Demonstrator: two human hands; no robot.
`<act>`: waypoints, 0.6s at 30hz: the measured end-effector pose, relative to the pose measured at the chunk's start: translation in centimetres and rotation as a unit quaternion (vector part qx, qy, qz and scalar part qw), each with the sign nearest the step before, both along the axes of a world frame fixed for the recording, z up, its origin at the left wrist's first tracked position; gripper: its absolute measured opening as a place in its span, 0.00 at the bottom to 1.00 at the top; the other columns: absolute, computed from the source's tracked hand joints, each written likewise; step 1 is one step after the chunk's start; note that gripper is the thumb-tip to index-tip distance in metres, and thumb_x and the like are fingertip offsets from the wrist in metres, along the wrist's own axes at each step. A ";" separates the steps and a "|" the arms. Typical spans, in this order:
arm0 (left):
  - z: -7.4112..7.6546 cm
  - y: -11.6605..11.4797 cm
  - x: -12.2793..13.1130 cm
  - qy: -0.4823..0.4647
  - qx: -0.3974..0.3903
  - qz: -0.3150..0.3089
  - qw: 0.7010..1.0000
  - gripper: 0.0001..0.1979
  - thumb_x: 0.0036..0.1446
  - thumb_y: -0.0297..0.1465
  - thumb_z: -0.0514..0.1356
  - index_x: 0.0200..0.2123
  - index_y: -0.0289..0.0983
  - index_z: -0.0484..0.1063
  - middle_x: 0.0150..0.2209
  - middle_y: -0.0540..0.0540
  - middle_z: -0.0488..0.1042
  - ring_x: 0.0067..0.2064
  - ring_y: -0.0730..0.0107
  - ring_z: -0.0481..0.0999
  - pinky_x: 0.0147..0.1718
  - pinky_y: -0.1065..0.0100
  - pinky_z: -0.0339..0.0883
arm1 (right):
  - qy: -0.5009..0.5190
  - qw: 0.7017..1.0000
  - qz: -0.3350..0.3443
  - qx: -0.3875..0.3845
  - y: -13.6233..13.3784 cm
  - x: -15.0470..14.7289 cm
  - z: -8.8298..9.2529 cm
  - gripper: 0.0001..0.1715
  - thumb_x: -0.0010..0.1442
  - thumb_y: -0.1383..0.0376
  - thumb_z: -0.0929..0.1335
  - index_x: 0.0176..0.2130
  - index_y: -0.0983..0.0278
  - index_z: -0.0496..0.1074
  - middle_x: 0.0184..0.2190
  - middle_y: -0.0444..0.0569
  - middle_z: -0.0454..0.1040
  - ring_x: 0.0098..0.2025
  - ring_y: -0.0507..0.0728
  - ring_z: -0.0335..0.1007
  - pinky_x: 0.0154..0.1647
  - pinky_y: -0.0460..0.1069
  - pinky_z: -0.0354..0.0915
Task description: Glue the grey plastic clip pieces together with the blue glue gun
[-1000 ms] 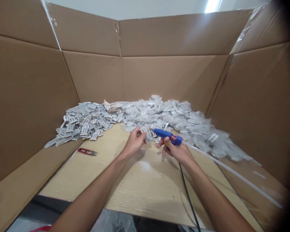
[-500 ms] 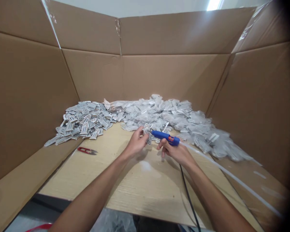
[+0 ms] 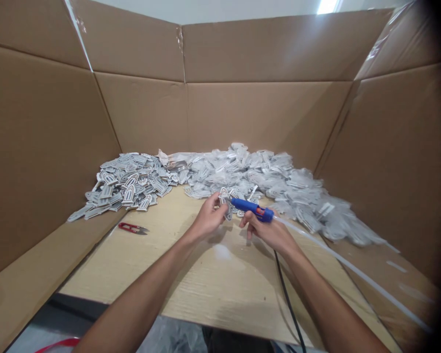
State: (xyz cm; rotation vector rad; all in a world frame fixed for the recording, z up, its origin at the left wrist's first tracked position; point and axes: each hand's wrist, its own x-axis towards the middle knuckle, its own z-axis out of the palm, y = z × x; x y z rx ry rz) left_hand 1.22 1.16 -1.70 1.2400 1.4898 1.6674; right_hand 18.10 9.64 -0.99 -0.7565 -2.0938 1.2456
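Between its thumb and fingers, my left hand point(image 3: 210, 215) pinches a small grey-and-white arch-shaped piece point(image 3: 226, 208) above the table. My right hand point(image 3: 266, 230) is wrapped round a blue glue gun point(image 3: 252, 209), whose tip points left at the piece; whether it touches cannot be made out. A long translucent glue stick point(image 3: 327, 247) runs out of the gun's back, and a black cord point(image 3: 288, 299) hangs down from it. A few similar pieces lie on the table just behind both hands, partly hidden by them.
Loose grey arch-shaped pieces point(image 3: 128, 184) are heaped at the back left. A wide pile of pieces in clear plastic bags point(image 3: 279, 181) fills the back and right. Red-handled thread snips point(image 3: 133, 228) lie on the wooden table point(image 3: 191, 294). Cardboard walls point(image 3: 260, 113) enclose it.
Both hands hold almost the same pose, with the glue gun at the piece. The whole view has shifted very slightly; nothing was picked up or let go.
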 end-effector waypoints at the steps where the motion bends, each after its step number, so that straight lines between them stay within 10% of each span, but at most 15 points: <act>1: -0.1 0.1 -0.1 0.000 -0.001 0.000 1.000 0.05 0.59 0.33 0.58 0.36 0.38 0.65 0.26 0.55 0.64 0.22 0.79 0.62 0.21 0.74 0.55 | -0.005 1.000 0.004 -0.005 0.0 0.0 0.1 0.31 0.57 0.38 0.67 0.29 0.62 0.73 0.26 0.49 0.78 0.18 0.52 0.71 0.19 0.47 0.67; 10: -0.5 0.3 -0.7 -0.108 -0.054 -0.052 0.991 0.06 0.54 0.32 0.61 0.34 0.37 0.67 0.22 0.56 0.63 0.18 0.81 0.57 0.19 0.74 0.50 | 0.037 0.987 -0.068 0.143 -0.4 0.1 -0.7 0.24 0.58 0.45 0.71 0.27 0.62 0.73 0.16 0.42 0.69 0.20 0.53 0.66 0.23 0.46 0.62; 18: 0.6 -0.4 -0.2 -0.079 -0.104 -0.129 0.983 0.10 0.50 0.36 0.65 0.28 0.35 0.73 0.22 0.52 0.65 0.21 0.80 0.58 0.20 0.73 0.49 | 0.110 0.986 -0.069 -0.100 1.2 -0.9 -1.0 0.39 0.56 0.30 0.66 0.29 0.63 0.74 0.29 0.55 0.81 0.32 0.60 0.81 0.31 0.50 0.72</act>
